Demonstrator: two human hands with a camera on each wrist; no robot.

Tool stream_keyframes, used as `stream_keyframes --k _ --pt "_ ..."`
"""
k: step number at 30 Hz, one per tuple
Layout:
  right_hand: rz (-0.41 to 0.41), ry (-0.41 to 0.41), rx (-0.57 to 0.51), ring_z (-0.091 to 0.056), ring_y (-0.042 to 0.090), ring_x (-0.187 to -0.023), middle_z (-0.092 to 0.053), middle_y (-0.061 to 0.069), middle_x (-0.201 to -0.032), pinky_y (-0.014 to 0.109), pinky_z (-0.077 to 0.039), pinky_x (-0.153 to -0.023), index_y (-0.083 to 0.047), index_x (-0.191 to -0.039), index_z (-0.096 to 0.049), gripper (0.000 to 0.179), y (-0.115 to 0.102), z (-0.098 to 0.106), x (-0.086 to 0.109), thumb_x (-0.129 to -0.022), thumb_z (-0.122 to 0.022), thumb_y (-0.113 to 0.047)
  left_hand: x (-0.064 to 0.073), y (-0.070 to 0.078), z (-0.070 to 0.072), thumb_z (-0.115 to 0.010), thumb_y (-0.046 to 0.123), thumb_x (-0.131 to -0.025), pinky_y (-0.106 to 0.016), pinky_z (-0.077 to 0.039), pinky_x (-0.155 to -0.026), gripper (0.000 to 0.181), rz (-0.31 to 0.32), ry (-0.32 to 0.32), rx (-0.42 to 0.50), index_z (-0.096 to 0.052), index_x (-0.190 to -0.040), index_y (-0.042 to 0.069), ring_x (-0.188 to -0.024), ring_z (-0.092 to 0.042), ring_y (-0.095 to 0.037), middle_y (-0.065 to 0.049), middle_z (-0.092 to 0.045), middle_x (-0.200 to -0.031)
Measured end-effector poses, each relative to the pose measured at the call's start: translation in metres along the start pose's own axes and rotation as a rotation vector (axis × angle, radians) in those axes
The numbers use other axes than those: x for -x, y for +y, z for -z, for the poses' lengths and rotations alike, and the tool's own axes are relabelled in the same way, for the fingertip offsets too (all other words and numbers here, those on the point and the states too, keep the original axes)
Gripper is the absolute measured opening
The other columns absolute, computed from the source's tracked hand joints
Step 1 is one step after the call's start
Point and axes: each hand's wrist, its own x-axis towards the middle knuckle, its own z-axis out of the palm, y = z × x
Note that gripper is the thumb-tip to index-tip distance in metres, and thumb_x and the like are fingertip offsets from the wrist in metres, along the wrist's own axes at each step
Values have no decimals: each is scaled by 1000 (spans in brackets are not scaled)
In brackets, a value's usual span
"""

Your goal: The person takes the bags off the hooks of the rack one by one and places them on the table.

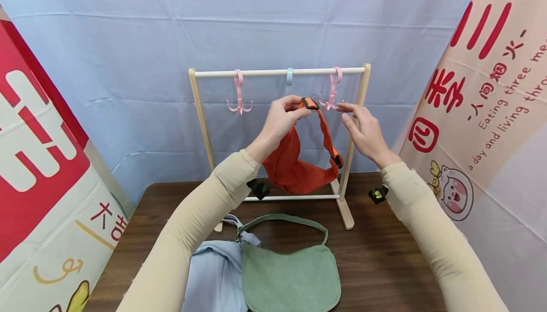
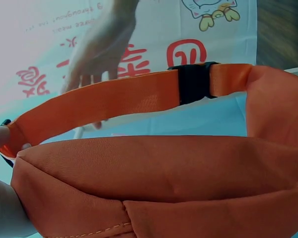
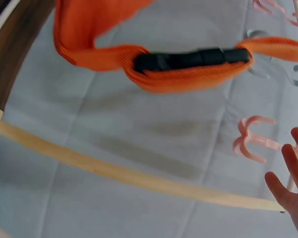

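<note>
An orange waist bag (image 1: 299, 169) with a webbing strap and black buckle (image 2: 193, 83) hangs from my left hand (image 1: 282, 117), whose thumb and fingers pinch the strap near its black slider (image 1: 310, 103). My right hand (image 1: 362, 129) is apart from the bag, its fingers extended beside the right pink hook (image 1: 331, 94); whether it touches the hook is unclear. In the right wrist view, the right hand's (image 3: 295, 186) fingers are spread near that pink hook (image 3: 253, 139). A blue hook (image 1: 289, 77) sits mid-rail, its lower part hidden behind the left hand.
A wooden rack with a white rail (image 1: 265, 72) stands on the brown table (image 1: 384, 245). Another pink hook (image 1: 239, 93) hangs at left. A green shoulder bag (image 1: 290, 274) and a light blue bag (image 1: 215, 274) lie in front. Printed cloths (image 1: 491, 89) flank both sides.
</note>
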Motion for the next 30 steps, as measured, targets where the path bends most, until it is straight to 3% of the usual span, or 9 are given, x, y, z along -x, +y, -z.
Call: stream_keyframes --k 8,14,16,22,26,30 --pt "-20 -101 -160 -54 26 -116 -61 11 -125 49 -42 -98 -11 -134 -51 40 -7 -23 24 -94 -57 -11 3 -4 2 -68 16 -86 -28 -42 -70 19 2 -10 20 -70 -104 9 -85 -55 -18 -4 -67 -93" --pt "-39 -123 -218 -58 33 -106 -64 21 -117 53 -45 -94 -2 -129 -53 46 -35 -27 32 -85 -66 0 6 -5 2 -67 17 -87 -28 -43 -69 20 -10 -17 26 -69 -106 9 -85 -54 -18 -4 -68 -95" --pt "-41 -117 -213 -60 33 -103 -65 21 -114 48 -48 -93 1 -127 -53 44 -44 -27 33 -85 -67 1 7 -5 3 -67 17 -87 -28 -43 -70 21 -12 -19 30 -69 -106 9 -86 -55 -17 -5 -68 -96" --pt "-66 -105 -195 -65 30 -89 -70 17 -99 20 -49 -84 0 -121 -58 35 -44 -29 40 -86 -65 1 12 -4 5 -68 15 -86 -28 -44 -73 22 -22 -17 35 -69 -107 7 -88 -57 -16 -6 -68 -95" --pt "-60 -79 -197 -67 24 -80 -70 17 -90 16 -49 -79 0 -115 -62 28 -41 -29 43 -87 -64 3 15 -5 6 -68 15 -86 -30 -44 -71 20 -24 -9 54 -69 -105 8 -86 -56 -16 -6 -68 -94" --pt "-98 -64 -210 -66 6 -76 -70 16 -86 14 -50 -70 0 -108 -66 21 -39 -27 44 -88 -64 1 18 -6 8 -68 14 -86 -27 -45 -68 21 -18 3 80 -70 -105 8 -85 -55 -16 -7 -67 -95"
